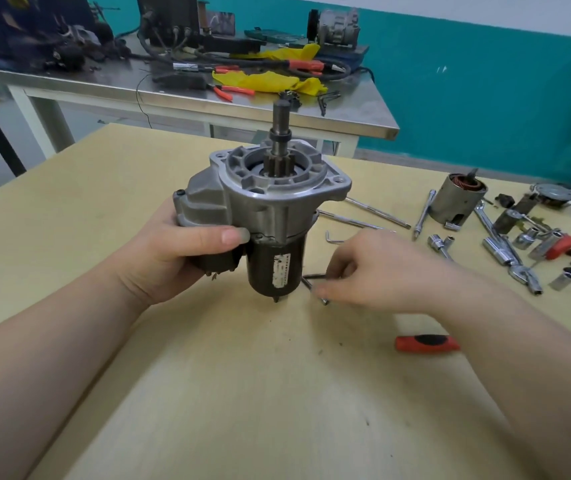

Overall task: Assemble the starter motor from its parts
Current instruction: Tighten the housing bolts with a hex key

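Observation:
The starter motor [263, 202] stands upright on the wooden table [208, 393], its pinion gear and shaft [280, 133] pointing up from the aluminium nose housing and its black body below. My left hand [176, 254] grips the solenoid side of the motor, thumb lying across the front. Just right of the motor's base, my right hand [377, 271] pinches a thin dark L-shaped hex key [313, 287] low over the table. Part of the key is hidden under my fingers.
A second hex key [333, 238] and long through bolts [377, 211] lie behind my right hand. A field housing with copper windings [457, 199], sockets, ratchets and extensions [509, 247] fill the right side. A red-handled tool [428, 342] lies near my right forearm. A steel bench [208, 95] stands behind.

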`<action>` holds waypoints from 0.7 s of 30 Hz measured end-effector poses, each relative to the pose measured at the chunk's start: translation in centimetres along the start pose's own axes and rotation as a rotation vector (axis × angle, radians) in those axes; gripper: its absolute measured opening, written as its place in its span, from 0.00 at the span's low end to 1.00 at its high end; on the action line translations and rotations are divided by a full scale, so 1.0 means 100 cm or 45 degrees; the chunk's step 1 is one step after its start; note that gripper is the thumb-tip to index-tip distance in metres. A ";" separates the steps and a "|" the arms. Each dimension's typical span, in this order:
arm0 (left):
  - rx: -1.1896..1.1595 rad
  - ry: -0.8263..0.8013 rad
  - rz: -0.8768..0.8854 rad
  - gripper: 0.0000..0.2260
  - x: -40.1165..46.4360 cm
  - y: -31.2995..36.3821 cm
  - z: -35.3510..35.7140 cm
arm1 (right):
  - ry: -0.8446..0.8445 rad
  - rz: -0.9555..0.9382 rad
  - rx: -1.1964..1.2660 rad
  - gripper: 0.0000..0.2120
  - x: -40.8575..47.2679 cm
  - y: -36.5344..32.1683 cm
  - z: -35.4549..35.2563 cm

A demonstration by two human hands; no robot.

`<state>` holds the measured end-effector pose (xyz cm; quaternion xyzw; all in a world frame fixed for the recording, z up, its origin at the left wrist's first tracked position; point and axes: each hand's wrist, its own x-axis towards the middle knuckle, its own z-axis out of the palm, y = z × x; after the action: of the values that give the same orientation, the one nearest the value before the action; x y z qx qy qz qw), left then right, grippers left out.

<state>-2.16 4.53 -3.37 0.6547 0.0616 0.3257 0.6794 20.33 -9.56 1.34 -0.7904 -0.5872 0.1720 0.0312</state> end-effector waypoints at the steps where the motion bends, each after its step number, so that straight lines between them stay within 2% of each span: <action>1: -0.002 -0.004 0.002 0.25 0.000 0.001 0.001 | -0.010 0.006 -0.099 0.15 -0.001 -0.004 0.005; 4: 0.032 0.011 0.019 0.25 0.000 0.000 0.002 | 0.096 -0.023 -0.222 0.12 -0.003 -0.015 0.018; 7: 0.044 0.042 -0.002 0.25 0.000 -0.001 0.002 | 0.109 -0.020 -0.320 0.06 -0.003 -0.018 0.021; 10: 0.032 0.025 -0.019 0.24 -0.001 0.001 0.005 | 0.162 0.033 -0.244 0.03 -0.004 -0.014 0.001; 12: 0.025 0.013 -0.015 0.24 0.000 0.003 0.006 | 0.294 0.070 -0.032 0.04 -0.006 -0.006 -0.024; 14: 0.050 0.027 -0.012 0.24 0.000 0.003 0.007 | 0.464 -0.012 0.236 0.05 -0.012 0.002 -0.046; 18: 0.108 0.087 -0.039 0.25 0.000 0.002 0.010 | 0.913 -0.531 0.866 0.08 -0.036 0.002 -0.066; 19: 0.123 0.097 -0.042 0.24 0.000 0.002 0.011 | 0.926 -0.655 0.974 0.07 -0.043 -0.003 -0.067; 21: 0.144 0.104 -0.042 0.24 -0.001 0.003 0.013 | 0.804 -0.791 1.153 0.07 -0.053 -0.013 -0.066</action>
<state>-1.71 3.36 -2.94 0.6771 0.1183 0.3369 0.6435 19.79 -13.14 9.08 -0.5041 -0.6208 0.1447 0.5827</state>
